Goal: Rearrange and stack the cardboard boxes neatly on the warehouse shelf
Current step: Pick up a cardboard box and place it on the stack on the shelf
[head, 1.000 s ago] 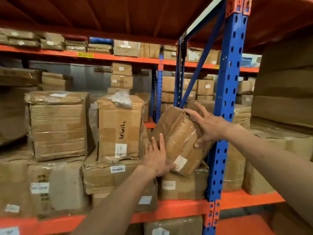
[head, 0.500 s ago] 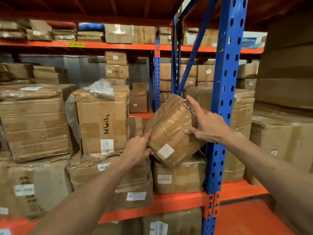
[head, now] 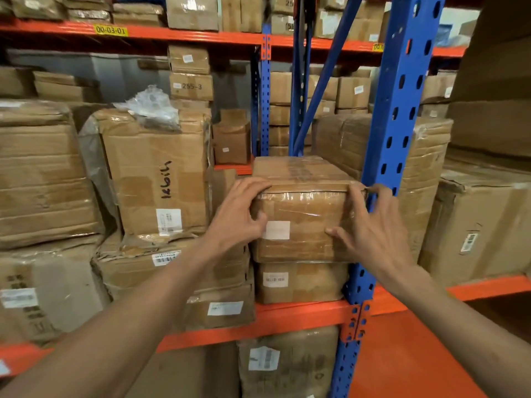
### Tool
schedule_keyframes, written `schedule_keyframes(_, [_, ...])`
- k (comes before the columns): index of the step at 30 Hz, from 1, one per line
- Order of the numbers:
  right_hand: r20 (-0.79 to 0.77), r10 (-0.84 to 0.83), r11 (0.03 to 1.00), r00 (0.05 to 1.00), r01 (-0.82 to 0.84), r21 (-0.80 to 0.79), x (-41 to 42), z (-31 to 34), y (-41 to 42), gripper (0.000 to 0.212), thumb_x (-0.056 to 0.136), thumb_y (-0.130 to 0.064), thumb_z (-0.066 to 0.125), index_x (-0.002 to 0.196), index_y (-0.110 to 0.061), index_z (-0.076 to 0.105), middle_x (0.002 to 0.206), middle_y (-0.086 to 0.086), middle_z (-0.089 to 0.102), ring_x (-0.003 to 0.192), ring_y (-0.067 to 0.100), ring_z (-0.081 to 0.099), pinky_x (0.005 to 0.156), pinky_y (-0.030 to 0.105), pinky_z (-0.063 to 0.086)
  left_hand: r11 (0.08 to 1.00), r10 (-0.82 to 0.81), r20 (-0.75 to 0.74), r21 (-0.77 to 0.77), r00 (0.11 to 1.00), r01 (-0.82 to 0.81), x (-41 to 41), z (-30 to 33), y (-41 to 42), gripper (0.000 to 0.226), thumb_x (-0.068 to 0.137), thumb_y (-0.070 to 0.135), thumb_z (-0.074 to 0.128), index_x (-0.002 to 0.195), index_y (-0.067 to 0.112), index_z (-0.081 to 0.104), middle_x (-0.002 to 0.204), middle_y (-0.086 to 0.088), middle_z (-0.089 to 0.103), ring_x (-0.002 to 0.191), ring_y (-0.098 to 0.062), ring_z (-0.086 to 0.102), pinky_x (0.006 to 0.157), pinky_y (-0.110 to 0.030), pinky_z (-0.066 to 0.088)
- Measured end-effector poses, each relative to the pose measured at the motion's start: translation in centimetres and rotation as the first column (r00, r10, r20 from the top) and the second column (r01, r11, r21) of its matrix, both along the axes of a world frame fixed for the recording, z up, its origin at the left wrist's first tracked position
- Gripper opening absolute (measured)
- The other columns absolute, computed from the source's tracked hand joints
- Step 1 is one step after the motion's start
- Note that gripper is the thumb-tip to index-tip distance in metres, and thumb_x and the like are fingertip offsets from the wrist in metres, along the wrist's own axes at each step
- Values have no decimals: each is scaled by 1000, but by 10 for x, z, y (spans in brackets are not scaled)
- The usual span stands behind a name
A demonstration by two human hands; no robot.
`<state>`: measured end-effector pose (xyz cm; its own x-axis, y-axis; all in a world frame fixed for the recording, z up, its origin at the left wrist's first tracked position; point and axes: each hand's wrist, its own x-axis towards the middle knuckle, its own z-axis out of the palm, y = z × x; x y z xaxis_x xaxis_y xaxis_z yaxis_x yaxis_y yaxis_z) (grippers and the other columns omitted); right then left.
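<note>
A small taped cardboard box [head: 301, 208] with a white label sits level on top of a lower labelled box [head: 301, 282] on the orange shelf [head: 287, 314]. My left hand [head: 238, 216] grips the small box's left front corner, with the fingers curled over its top edge. My right hand [head: 370, 228] is pressed against its right front side, fingers spread, next to the blue upright post [head: 399, 110]. A tall box with handwriting [head: 161, 173] stands just to the left.
Wrapped boxes [head: 43, 173] fill the shelf to the left, stacked on flattened cartons [head: 172, 268]. Large boxes [head: 482, 225] sit in the bay right of the post. More boxes line the rear rack and the upper shelf [head: 189, 12]. Another box [head: 287, 366] lies below.
The small box was tilted on its corner between my hands; it now rests flat and square on the lower box. Both hands have shifted to its front corners, and the view has moved closer.
</note>
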<state>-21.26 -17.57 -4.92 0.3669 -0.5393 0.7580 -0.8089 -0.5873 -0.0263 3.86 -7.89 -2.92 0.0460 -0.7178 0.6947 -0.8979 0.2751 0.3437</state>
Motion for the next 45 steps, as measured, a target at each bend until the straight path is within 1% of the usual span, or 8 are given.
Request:
schedule_keyframes(3, [-323,93,990,942,-122,-72,-4,19,-25,128,64,-74,75,162,-24,10,161,25,17,149,44,12,121,59,14,962,-7,23,274,1000,1,4,-1,-14,114,65,54,83,156,27,20,161,-1,11,146,-20,13,121,-43,14])
schedule_keyframes(6, [-471,105,994,876,-97,43,0,21,-50,142,54,-87,64,159,-30,-13,164,22,11,153,38,-6,120,58,-11,963,32,-28,269,999,-23,0,-7,-25,127,55,50,95,153,33,16,162,4,0,147,-25,17,120,-43,21])
schedule_keyframes(22, [-598,0,947,801,192,258,35,55,-43,143,61,-71,80,155,-25,-18,160,20,10,150,40,8,123,54,0,899,263,57,347,963,-266,-24,-6,-26,125,70,48,88,155,39,-3,166,-1,-21,152,-38,12,118,-60,27])
schedule_keyframes(28, [-376,314,833,872,-63,549,86,159,8,136,62,-70,82,157,-32,-8,161,16,10,145,42,26,118,53,28,932,312,256,-269,915,-243,-2,-12,56,89,88,31,73,155,10,18,162,-21,23,148,-33,29,120,-48,31])
schedule_keyframes(33, [-304,527,841,794,-435,322,168,215,78,138,59,-73,82,158,-36,-7,165,8,-7,151,41,4,119,59,21,680,561,-124,-495,819,-541,53,7,100,100,82,38,77,153,3,17,157,-29,19,146,-40,22,122,-43,17])
schedule_keyframes(37, [-355,556,823,751,-439,360,230,214,105,144,50,-73,86,155,-48,-10,166,4,-21,150,40,-18,112,75,8,776,482,-235,-333,844,-535,93,-4,125,112,78,46,83,155,5,13,156,-21,20,146,-34,22,120,-49,25])
schedule_keyframes(41, [-413,504,860,758,-398,319,248,195,103,132,52,-80,79,156,-52,3,169,2,10,150,40,19,111,63,24,886,425,-495,57,758,-460,113,-33,136,119,58,66,88,150,21,27,148,-4,47,134,-21,48,110,-44,44])
schedule_keyframes(45, [-279,498,852,821,-405,331,225,186,92,120,56,-81,76,153,-57,9,163,1,29,143,35,33,109,56,31,863,498,-406,311,766,-397,131,-28,129,112,47,75,85,137,21,46,129,1,63,116,-20,62,99,-43,52])
